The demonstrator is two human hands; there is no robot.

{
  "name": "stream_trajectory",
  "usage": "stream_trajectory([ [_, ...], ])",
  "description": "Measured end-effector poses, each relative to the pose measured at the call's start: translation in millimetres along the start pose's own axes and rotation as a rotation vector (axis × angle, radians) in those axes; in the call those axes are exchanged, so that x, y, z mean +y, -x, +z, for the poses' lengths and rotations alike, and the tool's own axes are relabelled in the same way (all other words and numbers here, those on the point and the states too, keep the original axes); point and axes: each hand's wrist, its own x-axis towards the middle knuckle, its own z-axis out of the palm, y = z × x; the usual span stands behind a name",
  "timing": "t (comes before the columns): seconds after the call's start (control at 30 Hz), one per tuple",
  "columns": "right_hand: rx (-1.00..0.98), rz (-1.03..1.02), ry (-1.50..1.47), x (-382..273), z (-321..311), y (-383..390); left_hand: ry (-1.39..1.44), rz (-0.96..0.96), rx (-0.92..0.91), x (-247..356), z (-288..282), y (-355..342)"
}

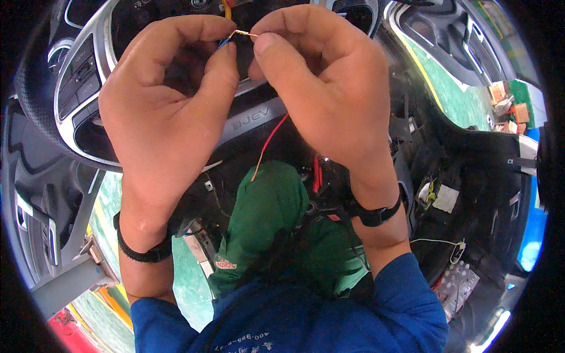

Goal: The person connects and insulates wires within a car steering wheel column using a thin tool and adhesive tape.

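Note:
Both hands are raised close together at the top of the head view, in front of the steering wheel. Thumb and fingers of my left hand [170,94] are closed in a pinch on a blue wire [223,42]. From its end, bare copper strands [242,32] cross the small gap between the hands and look twisted together. My right hand [329,88] pinches the other end of the copper between thumb and forefinger. Below that hand hangs a red wire [269,140] with a stripped tip near my knee; its upper part is hidden behind the hand.
The steering wheel [36,112] is at the left. A grey dashboard trim strip [250,119] runs behind my wrists. Other red wires [318,173] hang below it. Open doors flank both sides. A white cable [456,252] and a clear bag [458,288] lie at the right.

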Motion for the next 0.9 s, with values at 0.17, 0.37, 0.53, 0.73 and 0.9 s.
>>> stream_trajectory([
  [0.17, -0.019, 0.031, 0.069, -12, -2, 0, 0.01, 0.017, -0.007, -2, -4, 1],
  [0.37, -0.06, -0.039, 0.034, 9, -4, 7, -0.006, 0.017, -0.045, 0, -4, 2],
  [0.53, -0.119, -0.044, 0.076, 8, -4, 11, 0.022, 0.006, -0.063, 2, -5, 3],
  [0.73, -0.128, -0.063, 0.106, 7, -5, 11, 0.072, 0.067, -0.084, -1, -7, 1],
  [0.9, -0.083, -0.184, 0.256, 4, -6, 12, 0.019, 0.086, -0.098, 3, -6, 0],
])
